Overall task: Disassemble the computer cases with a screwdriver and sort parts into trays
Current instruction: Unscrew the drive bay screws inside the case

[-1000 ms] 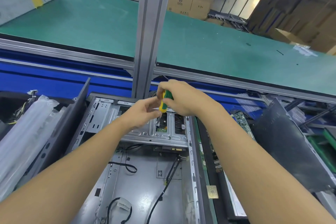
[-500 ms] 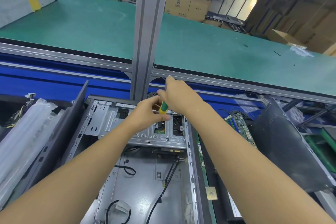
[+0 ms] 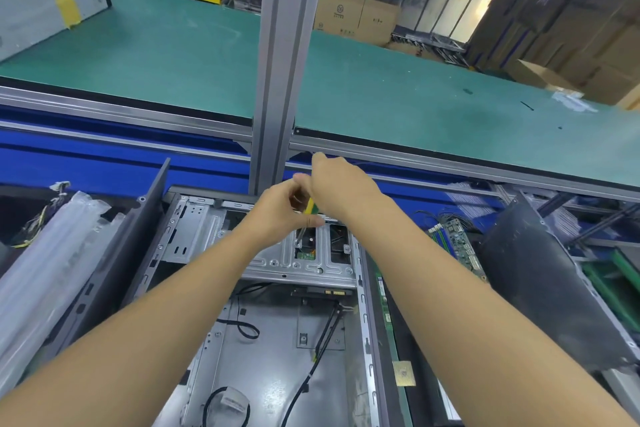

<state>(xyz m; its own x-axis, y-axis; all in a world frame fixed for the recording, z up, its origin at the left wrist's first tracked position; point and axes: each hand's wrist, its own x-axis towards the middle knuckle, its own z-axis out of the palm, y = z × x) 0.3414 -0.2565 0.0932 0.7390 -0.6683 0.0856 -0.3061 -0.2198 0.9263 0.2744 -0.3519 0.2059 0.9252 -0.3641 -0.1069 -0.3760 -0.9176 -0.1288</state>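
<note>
An open grey computer case [image 3: 263, 367] lies in front of me with loose black cables on its floor. At its far end sits a metal drive cage [image 3: 311, 265]. My right hand [image 3: 341, 189] grips a yellow-green screwdriver [image 3: 309, 209] from above, with the shaft pointing down into the cage. My left hand [image 3: 280, 213] pinches the screwdriver lower down, just under the handle. The tip is hidden among the cage's openings.
A dark side panel [image 3: 138, 239] leans at the case's left, beside plastic-wrapped parts [image 3: 45, 274]. Circuit boards [image 3: 457, 246] and a black panel [image 3: 543, 288] lie to the right. An aluminium post [image 3: 287, 62] rises just behind my hands, in front of a green conveyor belt [image 3: 415, 104].
My right hand has turned over the screwdriver handle, its fingers shifting up and to the right. The left hand stays pinched below it. The view has tilted slightly.
</note>
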